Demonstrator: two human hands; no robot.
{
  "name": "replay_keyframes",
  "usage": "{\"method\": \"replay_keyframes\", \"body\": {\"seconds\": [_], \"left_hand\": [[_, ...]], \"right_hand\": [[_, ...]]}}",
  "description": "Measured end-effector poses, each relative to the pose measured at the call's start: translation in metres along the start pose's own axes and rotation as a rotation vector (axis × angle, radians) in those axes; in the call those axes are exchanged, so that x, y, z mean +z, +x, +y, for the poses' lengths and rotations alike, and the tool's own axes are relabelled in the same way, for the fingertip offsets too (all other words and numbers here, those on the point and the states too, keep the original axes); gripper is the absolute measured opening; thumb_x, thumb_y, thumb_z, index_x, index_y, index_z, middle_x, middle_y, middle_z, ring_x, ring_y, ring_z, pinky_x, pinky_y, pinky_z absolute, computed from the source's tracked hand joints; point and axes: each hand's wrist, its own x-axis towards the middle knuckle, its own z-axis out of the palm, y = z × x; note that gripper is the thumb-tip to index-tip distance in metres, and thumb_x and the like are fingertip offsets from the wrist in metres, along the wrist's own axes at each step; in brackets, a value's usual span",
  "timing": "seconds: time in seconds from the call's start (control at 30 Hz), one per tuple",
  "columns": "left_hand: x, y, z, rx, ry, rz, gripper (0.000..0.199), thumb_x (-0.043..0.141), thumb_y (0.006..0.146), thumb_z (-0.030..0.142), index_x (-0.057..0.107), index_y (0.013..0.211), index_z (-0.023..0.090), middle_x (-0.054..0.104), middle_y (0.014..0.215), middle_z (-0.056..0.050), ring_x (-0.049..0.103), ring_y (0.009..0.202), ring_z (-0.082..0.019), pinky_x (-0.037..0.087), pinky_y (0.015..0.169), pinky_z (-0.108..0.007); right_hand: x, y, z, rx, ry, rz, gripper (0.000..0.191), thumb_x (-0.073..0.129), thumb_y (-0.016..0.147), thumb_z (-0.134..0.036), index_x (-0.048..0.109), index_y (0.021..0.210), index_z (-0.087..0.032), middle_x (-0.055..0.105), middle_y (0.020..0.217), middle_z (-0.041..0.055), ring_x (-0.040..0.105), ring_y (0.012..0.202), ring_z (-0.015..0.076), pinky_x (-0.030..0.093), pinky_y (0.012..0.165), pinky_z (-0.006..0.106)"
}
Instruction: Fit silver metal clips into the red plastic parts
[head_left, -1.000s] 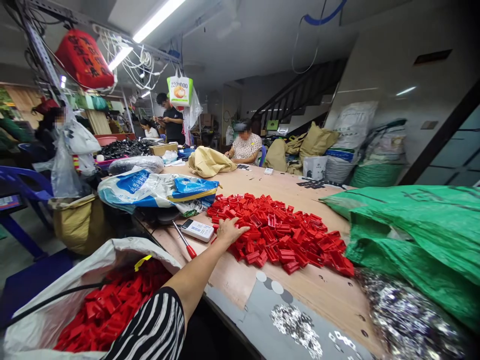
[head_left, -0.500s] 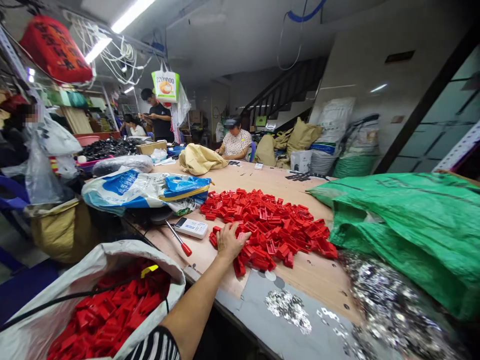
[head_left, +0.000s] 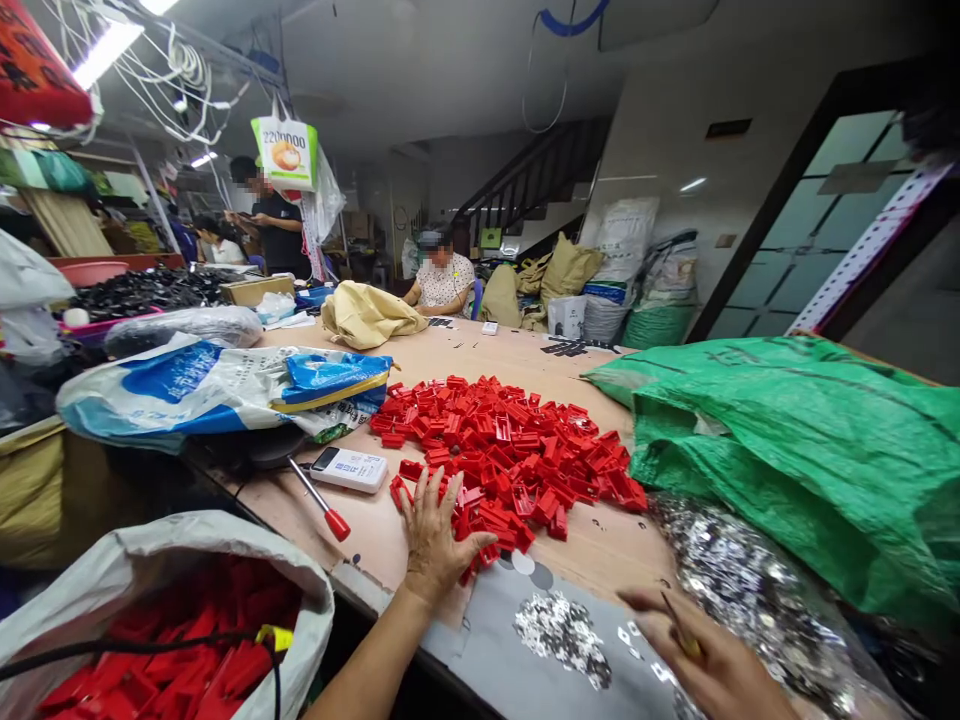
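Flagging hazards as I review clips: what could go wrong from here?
The left hand is at the near edge of the red parts, close to small metal pieces; dragging parts that way might mix the two.

The right hand holds a slim tool, blurred here; if its tip is sharp, it could prick the other hand.

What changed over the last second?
Left hand slid toward the near edge of the table, now spread; some red pieces lie closer to that edge. Right hand came into view at lower right, holding a thin tool. View swung right. Unmoved: white device, red-handled rod, green sack.
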Motion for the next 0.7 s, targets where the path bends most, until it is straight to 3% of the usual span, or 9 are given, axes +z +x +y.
{"method": "replay_keyframes", "body": {"seconds": [0.1, 0.2, 0.3, 0.4, 0.53, 0.7], "left_hand": [[0.001, -0.002, 0.002, 0.045, -0.011, 0.032, 0.088, 0.060, 0.064, 0.071, 0.044, 0.138, 0.027, 0.042, 0.145, -0.014, 0.029, 0.136, -0.039, 0.010, 0.110, -0.064], [0.003, -0.004, 0.003, 0.050, -0.025, 0.074, 0.091, 0.060, 0.062, 0.074, 0.045, 0.137, 0.026, 0.044, 0.143, -0.015, 0.030, 0.136, -0.040, 0.008, 0.111, -0.063], [0.005, -0.004, 0.003, 0.074, -0.028, 0.122, 0.091, 0.058, 0.061, 0.076, 0.046, 0.136, 0.026, 0.045, 0.143, -0.015, 0.030, 0.136, -0.039, 0.008, 0.112, -0.062], [0.008, -0.003, 0.002, 0.087, -0.014, 0.151, 0.093, 0.058, 0.060, 0.077, 0.046, 0.137, 0.026, 0.047, 0.141, -0.014, 0.030, 0.136, -0.039, 0.010, 0.112, -0.062], [0.012, -0.003, -0.001, 0.081, 0.017, 0.144, 0.094, 0.057, 0.060, 0.077, 0.045, 0.138, 0.027, 0.050, 0.139, -0.013, 0.033, 0.134, -0.040, 0.012, 0.111, -0.064], [0.014, -0.004, -0.001, 0.040, -0.002, 0.122, 0.094, 0.061, 0.058, 0.074, 0.042, 0.139, 0.030, 0.049, 0.141, -0.011, 0.034, 0.134, -0.039, 0.009, 0.113, -0.061]], "right_hand": [[-0.004, 0.075, -0.024, -0.157, -0.178, 0.006, 0.035, 0.049, 0.083, -0.047, 0.071, 0.101, -0.026, 0.067, 0.114, 0.0115, 0.058, 0.108, 0.0293, 0.048, 0.089, 0.038], [0.002, 0.156, -0.043, -0.296, -0.356, -0.012, 0.034, 0.043, 0.088, -0.031, 0.068, 0.108, -0.022, 0.065, 0.115, 0.0116, 0.058, 0.107, 0.0254, 0.043, 0.095, 0.036], [0.011, 0.232, -0.060, -0.266, -0.473, -0.029, 0.036, 0.044, 0.089, -0.023, 0.063, 0.119, -0.018, 0.059, 0.126, 0.0120, 0.054, 0.115, 0.0243, 0.039, 0.099, 0.034], [0.025, 0.290, -0.069, -0.237, -0.473, -0.051, 0.036, 0.045, 0.089, -0.021, 0.062, 0.122, -0.017, 0.059, 0.128, 0.0118, 0.053, 0.118, 0.0249, 0.038, 0.101, 0.034], [0.048, 0.330, -0.068, -0.215, -0.436, -0.114, 0.038, 0.046, 0.090, -0.023, 0.060, 0.125, -0.017, 0.063, 0.125, 0.0101, 0.058, 0.113, 0.0257, 0.042, 0.097, 0.035], [0.069, 0.331, -0.064, -0.227, -0.386, -0.205, 0.036, 0.049, 0.088, -0.025, 0.064, 0.120, -0.020, 0.067, 0.120, 0.0072, 0.061, 0.108, 0.0236, 0.044, 0.095, 0.034]]}}
